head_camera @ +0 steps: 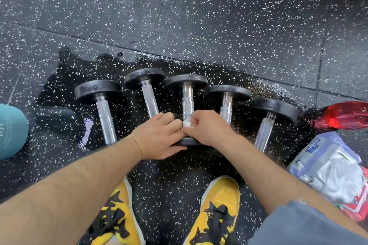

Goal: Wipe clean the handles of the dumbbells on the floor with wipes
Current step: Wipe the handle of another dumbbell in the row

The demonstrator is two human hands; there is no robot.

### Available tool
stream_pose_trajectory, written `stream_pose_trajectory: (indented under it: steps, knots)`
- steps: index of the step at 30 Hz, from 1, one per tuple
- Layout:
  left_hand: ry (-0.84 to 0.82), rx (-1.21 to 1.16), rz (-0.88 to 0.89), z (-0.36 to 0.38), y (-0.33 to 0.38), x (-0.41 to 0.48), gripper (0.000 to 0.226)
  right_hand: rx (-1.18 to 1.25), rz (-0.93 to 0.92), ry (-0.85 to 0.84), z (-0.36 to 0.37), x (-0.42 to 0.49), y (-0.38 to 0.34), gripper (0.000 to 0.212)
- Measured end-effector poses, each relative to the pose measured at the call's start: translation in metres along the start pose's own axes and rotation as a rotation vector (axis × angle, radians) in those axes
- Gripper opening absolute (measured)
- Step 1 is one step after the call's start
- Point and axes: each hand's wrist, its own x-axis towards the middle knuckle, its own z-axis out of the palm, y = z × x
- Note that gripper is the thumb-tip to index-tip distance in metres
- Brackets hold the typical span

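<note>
1. Two yellow shoes [121, 217] are closest, just on the near side of the middle dumbbell [188, 101].
2. Right grip [207, 127] is clamped on a white wipe [187, 123] on that dumbbell's handle. Left grip [159, 135] is curled right beside it, and I can't tell if it's holding anything.
3. My guess: the dumbbell is heavy, stiff and might roll. The wipe is soft and light, so wrap it round the knurled handle.
4. Count: five dumbbells, one wipe out, and one wipe pack [326, 165] off to the middle dumbbell's right.

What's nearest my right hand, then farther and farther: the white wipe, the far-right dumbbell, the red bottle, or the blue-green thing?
1. The white wipe: pinched in the right hand itself.
2. The far-right dumbbell: on the floor just to the hand's right.
3. The red bottle: at the right edge of the head view.
4. The teal object: far off at the left edge.
</note>
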Motion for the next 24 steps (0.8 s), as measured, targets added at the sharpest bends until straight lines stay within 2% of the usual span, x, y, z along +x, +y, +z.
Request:
stream_pose_trajectory:
  steps: [4,7,9,11,15,20,24]
  knots:
    - [0.005,-0.032,-0.029,0.001,0.000,0.003,0.049,-0.113,0.077,-0.157,-0.021,0.004,0.004,0.034]
    - [-0.001,-0.029,-0.024,0.002,0.001,0.003,0.050,-0.173,0.086,-0.210,-0.027,0.008,0.000,0.042]
    - [0.009,-0.036,-0.011,0.003,0.000,0.002,0.047,-0.183,0.083,-0.209,-0.024,0.010,-0.005,0.050]
    - [0.011,-0.034,-0.009,0.002,-0.001,0.002,0.046,-0.186,0.105,-0.191,-0.019,0.011,-0.008,0.050]
    - [-0.001,-0.019,-0.013,0.002,-0.001,0.002,0.048,-0.300,0.078,-0.202,-0.017,0.011,-0.004,0.026]
    - [0.005,-0.006,-0.010,0.002,0.000,0.002,0.050,-0.345,0.058,-0.224,-0.024,0.007,-0.002,0.032]
    - [0.006,0.015,-0.008,0.001,0.000,0.002,0.050,-0.267,0.024,-0.153,-0.018,0.008,-0.010,0.037]
